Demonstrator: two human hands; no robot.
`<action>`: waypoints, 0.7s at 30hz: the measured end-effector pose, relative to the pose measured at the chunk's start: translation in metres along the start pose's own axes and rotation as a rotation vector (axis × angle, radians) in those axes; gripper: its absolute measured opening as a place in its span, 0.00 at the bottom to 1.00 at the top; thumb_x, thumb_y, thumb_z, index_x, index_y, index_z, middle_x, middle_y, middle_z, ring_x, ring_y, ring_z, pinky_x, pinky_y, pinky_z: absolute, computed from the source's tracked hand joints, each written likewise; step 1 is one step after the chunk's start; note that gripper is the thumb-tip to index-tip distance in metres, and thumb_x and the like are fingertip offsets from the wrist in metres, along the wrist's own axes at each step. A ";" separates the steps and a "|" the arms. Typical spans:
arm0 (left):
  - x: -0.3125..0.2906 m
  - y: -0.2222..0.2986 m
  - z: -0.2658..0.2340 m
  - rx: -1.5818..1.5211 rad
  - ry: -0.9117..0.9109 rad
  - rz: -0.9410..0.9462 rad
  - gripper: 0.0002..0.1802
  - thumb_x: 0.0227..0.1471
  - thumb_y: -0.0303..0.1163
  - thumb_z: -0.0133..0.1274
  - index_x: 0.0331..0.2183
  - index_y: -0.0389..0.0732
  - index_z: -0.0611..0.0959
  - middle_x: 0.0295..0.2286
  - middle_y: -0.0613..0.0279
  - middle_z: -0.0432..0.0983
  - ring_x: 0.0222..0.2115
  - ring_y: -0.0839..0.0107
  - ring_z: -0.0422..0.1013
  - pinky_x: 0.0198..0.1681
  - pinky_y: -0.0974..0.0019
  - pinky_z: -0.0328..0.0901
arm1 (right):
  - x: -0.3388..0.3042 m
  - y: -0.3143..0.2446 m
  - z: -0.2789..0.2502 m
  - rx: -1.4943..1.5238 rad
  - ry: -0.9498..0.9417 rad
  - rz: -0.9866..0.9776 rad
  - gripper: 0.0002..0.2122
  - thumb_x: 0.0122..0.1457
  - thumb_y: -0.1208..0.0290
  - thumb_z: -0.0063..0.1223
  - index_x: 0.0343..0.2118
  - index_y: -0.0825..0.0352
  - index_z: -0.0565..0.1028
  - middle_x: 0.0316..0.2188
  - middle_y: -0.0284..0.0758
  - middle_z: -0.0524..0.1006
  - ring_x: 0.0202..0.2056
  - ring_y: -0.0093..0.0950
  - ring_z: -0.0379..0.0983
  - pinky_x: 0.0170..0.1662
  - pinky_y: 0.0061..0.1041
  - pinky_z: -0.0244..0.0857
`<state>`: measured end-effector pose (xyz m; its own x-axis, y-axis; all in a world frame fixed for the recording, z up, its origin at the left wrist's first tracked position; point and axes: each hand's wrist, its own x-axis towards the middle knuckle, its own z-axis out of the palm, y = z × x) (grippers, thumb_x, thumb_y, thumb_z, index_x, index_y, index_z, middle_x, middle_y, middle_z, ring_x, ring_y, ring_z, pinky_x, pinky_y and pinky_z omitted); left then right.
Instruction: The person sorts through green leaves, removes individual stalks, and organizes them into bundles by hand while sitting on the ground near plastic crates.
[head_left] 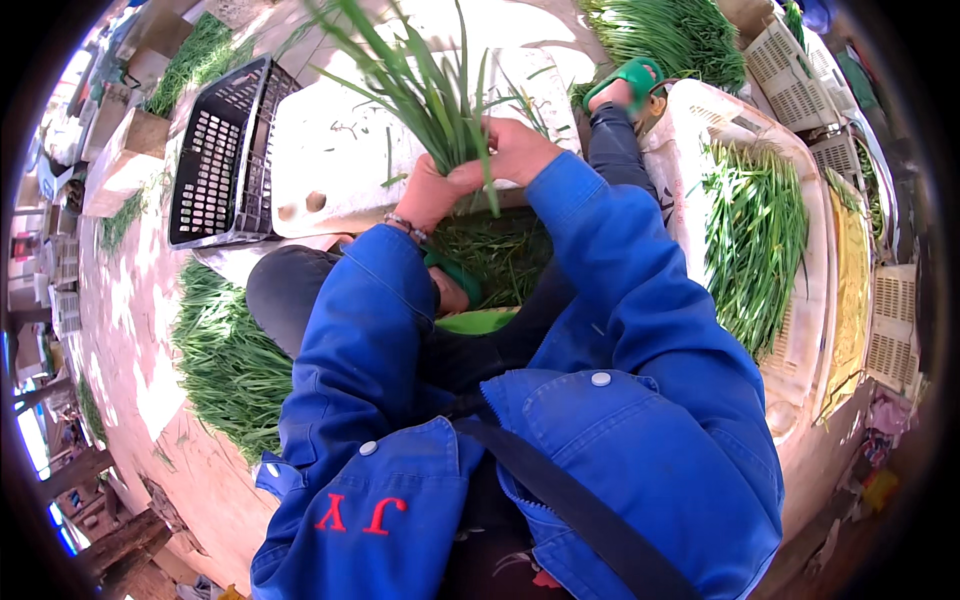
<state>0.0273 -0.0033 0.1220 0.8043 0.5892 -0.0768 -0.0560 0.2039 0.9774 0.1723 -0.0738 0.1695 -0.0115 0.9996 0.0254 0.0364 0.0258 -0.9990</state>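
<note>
In front of me, a bunch of long green garlic chives [430, 100] rises between my hands, its leaves fanning toward the far side. My left hand [432, 195] is closed round the lower part of the bunch. From the other side, my right hand [518, 152] presses its fingers against the stems; a few leaves hang down between the two hands. Both hands are above the near edge of a white board [345, 160] strewn with cut leaf bits. Loose green trimmings [495, 255] lie below, between my legs.
A black plastic crate [215, 165] stands left of the board. Piles of chives lie on the floor at left [230, 360] and far right [665, 40]. On the right, a pale crate [790, 385] holds more chives [755, 240]. My green sandal [638, 75] is near it.
</note>
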 end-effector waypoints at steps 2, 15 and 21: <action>0.022 -0.006 0.005 0.206 -0.068 0.025 0.14 0.43 0.25 0.57 0.36 0.36 0.77 0.32 0.65 0.75 0.33 0.77 0.70 0.34 0.70 0.66 | 0.013 -0.004 -0.014 -0.214 0.031 -0.056 0.19 0.39 0.60 0.66 0.32 0.66 0.75 0.28 0.34 0.77 0.32 0.23 0.70 0.39 0.24 0.63; 0.087 -0.067 -0.003 0.235 -0.235 -0.150 0.18 0.42 0.26 0.59 0.39 0.37 0.75 0.32 0.62 0.75 0.31 0.75 0.71 0.34 0.70 0.67 | 0.029 0.087 -0.061 0.042 0.255 0.140 0.15 0.41 0.65 0.64 0.31 0.66 0.78 0.29 0.36 0.78 0.33 0.24 0.73 0.37 0.25 0.66; 0.059 -0.014 0.016 -0.498 -0.150 -0.251 0.17 0.48 0.26 0.53 0.42 0.36 0.72 0.33 0.59 0.74 0.32 0.65 0.72 0.37 0.62 0.69 | 0.041 0.044 -0.060 0.072 0.035 0.310 0.18 0.49 0.59 0.58 0.38 0.67 0.74 0.28 0.33 0.76 0.31 0.22 0.72 0.35 0.21 0.65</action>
<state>0.0855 0.0161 0.1075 0.9021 0.3650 -0.2300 -0.0948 0.6878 0.7196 0.2334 -0.0307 0.1286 0.0230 0.9594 -0.2810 -0.0379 -0.2800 -0.9592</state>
